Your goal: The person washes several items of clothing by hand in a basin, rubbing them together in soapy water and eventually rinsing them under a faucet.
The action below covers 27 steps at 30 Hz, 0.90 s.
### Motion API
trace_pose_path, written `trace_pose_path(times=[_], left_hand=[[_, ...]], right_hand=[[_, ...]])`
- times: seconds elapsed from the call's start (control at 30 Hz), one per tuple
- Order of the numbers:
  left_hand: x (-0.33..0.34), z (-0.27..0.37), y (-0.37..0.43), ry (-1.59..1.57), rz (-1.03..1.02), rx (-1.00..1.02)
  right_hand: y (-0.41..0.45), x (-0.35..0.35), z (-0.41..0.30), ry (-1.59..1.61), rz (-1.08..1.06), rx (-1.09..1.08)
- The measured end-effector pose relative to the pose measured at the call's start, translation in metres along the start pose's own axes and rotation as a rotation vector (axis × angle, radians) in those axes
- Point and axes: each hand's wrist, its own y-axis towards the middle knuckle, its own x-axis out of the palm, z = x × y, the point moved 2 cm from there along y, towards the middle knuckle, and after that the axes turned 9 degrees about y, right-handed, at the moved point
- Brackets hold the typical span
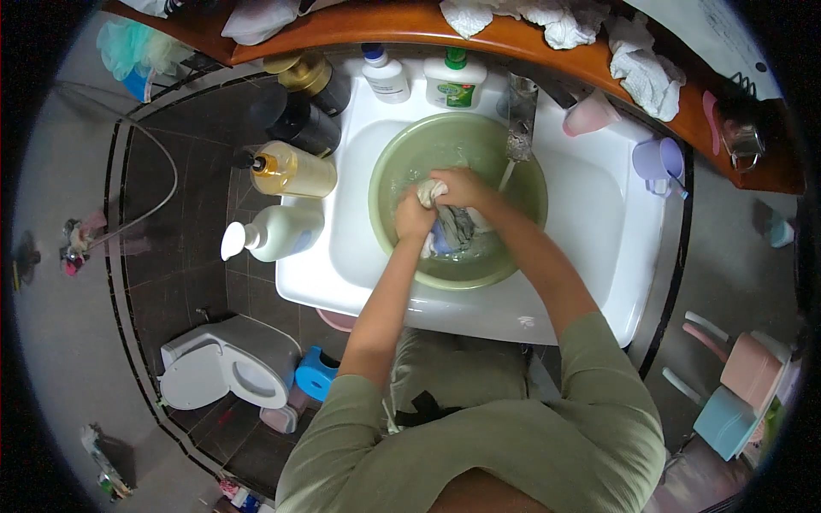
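Note:
A green plastic basin holding water sits in the white washbasin. Over the water, my left hand grips one side of a bunched wet cloth, which shows grey-green, white and blue parts. My right hand is closed on its upper end, close beside the left one. The lower part of the cloth hangs into the water. From the metal faucet at the basin's upper right, a thin stream of water runs down near my right wrist. Some fingers are hidden by the cloth.
Pump bottles line the sink's left edge. A white bottle and a green-capped bottle stand behind the basin. A pink cup and a purple cup are at the right. A wooden shelf curves above; a toilet is lower left.

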Motion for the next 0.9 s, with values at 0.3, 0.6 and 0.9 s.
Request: trace_pose_path(times=[0.3, 0.6, 0.9], left_hand=[[-0.008, -0.013, -0.025, 0.131, 0.311, 0.212], [-0.011, -0.032, -0.034, 0.139, -0.146, 0.390], [-0.013, -0.031, -0.036, -0.059, 0.084, 0.586]], right_hand=[[-0.031, -0.016, -0.090, -0.566, 0.041, 0.012], [-0.060, 0.038, -0.085, -0.529, -0.254, 0.318], [-0.059, -0.005, -0.066, 0.076, 0.163, 0.421]])
